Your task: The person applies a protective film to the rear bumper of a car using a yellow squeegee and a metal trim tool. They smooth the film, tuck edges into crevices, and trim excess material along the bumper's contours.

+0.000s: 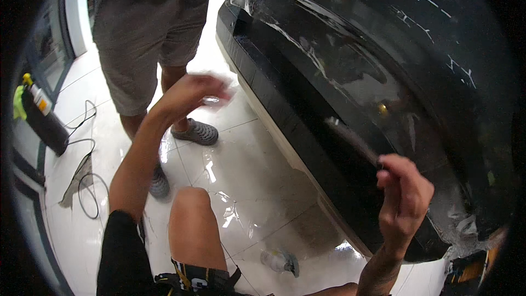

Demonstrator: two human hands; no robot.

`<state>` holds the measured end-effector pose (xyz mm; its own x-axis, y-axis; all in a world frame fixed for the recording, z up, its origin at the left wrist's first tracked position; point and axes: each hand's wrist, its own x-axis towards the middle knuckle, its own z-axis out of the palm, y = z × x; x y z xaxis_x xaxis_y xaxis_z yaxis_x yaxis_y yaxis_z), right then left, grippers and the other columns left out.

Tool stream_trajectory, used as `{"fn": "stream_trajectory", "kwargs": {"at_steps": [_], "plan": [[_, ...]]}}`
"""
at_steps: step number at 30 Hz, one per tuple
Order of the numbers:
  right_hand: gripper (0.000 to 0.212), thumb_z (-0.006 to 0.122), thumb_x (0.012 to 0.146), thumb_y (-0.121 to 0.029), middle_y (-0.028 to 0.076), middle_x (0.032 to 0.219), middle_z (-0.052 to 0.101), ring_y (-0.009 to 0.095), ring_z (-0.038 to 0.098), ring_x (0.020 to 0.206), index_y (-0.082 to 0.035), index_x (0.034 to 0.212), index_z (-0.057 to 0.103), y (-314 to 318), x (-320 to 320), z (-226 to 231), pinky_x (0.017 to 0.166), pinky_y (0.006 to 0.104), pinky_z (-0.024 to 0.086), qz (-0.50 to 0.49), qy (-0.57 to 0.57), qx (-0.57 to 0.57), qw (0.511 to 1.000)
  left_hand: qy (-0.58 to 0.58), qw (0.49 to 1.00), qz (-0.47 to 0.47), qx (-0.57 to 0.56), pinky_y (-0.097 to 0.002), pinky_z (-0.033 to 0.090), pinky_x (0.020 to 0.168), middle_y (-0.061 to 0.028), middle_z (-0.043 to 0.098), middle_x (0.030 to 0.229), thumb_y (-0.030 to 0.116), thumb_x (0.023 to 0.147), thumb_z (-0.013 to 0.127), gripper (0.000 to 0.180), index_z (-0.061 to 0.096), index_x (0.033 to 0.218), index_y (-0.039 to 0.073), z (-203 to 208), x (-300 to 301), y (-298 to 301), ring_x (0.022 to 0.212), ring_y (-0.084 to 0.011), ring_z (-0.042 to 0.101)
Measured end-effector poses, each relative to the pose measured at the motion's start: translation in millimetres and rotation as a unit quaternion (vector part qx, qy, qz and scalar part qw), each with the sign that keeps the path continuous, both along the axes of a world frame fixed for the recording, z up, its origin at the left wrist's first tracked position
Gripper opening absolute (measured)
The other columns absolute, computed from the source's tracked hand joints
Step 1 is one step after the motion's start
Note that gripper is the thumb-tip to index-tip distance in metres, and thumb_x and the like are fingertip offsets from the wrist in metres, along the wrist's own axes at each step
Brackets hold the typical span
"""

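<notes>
My right hand (404,200) is closed around the end of a slim, dark, knife-like tool (356,141) with a shiny tip. Motion blurs the tool, so its exact kind does not show. It points up and left in front of a glossy black vehicle body panel (350,93). Clear film (307,55) with wrinkled, shiny edges lies over part of that panel. My left hand (200,92) is raised in front of the standing person's legs, left of the panel and apart from it. Its fingers are smeared by motion. Something whitish and see-through shows by them, too blurred to name.
A person in grey shorts (137,38) and grey shoes (196,132) stands close at the upper left. A clear spray bottle (276,260) lies on the wet tiled floor (257,197). Farther left are a loose cable (90,194) and a dark container (46,126) with bottles.
</notes>
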<state>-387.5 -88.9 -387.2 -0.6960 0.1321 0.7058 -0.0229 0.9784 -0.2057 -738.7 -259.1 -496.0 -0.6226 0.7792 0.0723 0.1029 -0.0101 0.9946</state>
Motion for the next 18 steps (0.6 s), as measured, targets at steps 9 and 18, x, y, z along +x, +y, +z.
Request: {"fn": "stream_trajectory", "kwargs": {"at_steps": [9, 18], "plan": [[0.009, 0.067, 0.088, -0.013, 0.013, 0.071, 0.064, 0.028, 0.063, 0.059, -0.005, 0.09, 0.064, -0.5, -168.2, 64.6, 0.054, 0.0333, 0.047, -0.042, 0.018, 0.133, 0.99, -0.381, 0.642, -0.224, 0.627, -0.0429, 0.045, 0.098, -0.006, 0.06, 0.124, 0.046, 0.084, 0.071, 0.056, 0.054, 0.126, 0.013, 40.1, -98.5, 223.6, 0.116, -0.0226, 0.056], [0.01, 0.061, 0.088, -0.012, 0.016, 0.076, 0.063, 0.035, 0.066, 0.071, -0.005, 0.091, 0.056, 8.5, -258.2, 61.8, 0.061, 0.0419, 0.053, -0.144, -0.03, 0.274, 0.951, -0.4, 0.598, -0.286, 0.633, -0.0368, 0.055, 0.082, 0.0004, 0.068, 0.1, 0.018, 0.091, 0.066, 0.022, 0.062, 0.113, 0.016, 63.6, -85.6, 247.0, 0.095, -0.0164, 0.067]]}}
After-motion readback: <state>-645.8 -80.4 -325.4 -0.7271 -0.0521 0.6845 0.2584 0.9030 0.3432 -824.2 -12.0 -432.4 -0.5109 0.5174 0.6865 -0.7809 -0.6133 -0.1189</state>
